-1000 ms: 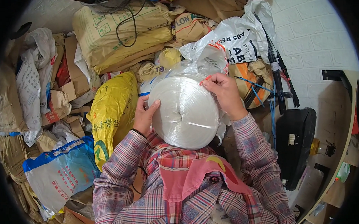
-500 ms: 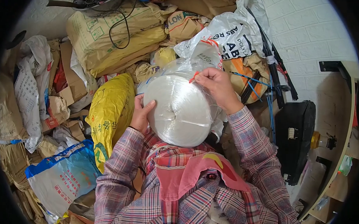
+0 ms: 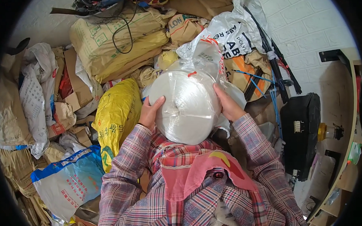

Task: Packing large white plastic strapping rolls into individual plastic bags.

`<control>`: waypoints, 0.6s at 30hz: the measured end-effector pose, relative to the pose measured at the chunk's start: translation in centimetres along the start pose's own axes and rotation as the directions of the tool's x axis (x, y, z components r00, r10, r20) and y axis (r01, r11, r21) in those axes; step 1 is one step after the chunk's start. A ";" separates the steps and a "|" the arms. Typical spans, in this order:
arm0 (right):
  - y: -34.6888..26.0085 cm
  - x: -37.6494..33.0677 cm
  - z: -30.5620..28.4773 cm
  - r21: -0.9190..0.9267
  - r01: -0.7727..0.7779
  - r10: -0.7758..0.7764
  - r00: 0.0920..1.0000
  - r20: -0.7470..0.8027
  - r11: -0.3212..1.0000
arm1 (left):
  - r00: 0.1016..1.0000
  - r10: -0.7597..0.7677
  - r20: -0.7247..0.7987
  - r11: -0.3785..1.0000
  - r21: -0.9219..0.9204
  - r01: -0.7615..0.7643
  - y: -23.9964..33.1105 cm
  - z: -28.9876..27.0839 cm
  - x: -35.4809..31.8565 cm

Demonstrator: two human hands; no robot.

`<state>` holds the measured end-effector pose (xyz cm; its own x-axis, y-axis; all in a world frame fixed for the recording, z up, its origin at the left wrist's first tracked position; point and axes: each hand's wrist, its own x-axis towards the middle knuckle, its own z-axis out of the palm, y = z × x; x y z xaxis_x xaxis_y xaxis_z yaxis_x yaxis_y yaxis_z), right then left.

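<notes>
A big, glossy white roll of plastic twine (image 3: 185,109), its round flat end facing up, sits in front of my lap. Clear plastic film bunches around its far side. My left hand (image 3: 149,114) grips the left edge, thumb on the flat face and fingers going out of sight down the side. On the opposite edge, my right hand (image 3: 229,105) presses its palm and thumb against the roll; its other fingers are partly hidden. A small red strip (image 3: 192,74) lies on the roll's far rim. Beyond it rises a crumpled clear bag (image 3: 205,52) with red marks.
A yellow sack (image 3: 117,111) and a blue-and-white sack (image 3: 70,184) lie to the left. Stacked paper sacks (image 3: 106,40) fill the back. At right are black and blue strips (image 3: 274,74), a black case (image 3: 301,134) and a wooden shelf edge (image 3: 351,135).
My right hand has let go of the red strip and moved down to the roll's right edge. The roll has shifted slightly right, with my left hand still on it.
</notes>
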<state>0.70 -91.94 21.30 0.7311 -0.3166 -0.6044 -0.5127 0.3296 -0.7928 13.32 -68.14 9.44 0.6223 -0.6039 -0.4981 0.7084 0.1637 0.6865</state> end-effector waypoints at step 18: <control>-9.0 -16.4 15.5 -0.580 0.800 -0.759 0.281 0.587 -0.152 | 0.579 0.465 0.669 0.690 -0.684 0.236 11.6 10.3 -5.7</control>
<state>0.29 -75.87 39.59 0.8591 0.1827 0.4780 0.4018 -0.8193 -0.4089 14.61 -70.83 25.69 0.4671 -0.7959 0.3852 0.8637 0.5039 -0.0062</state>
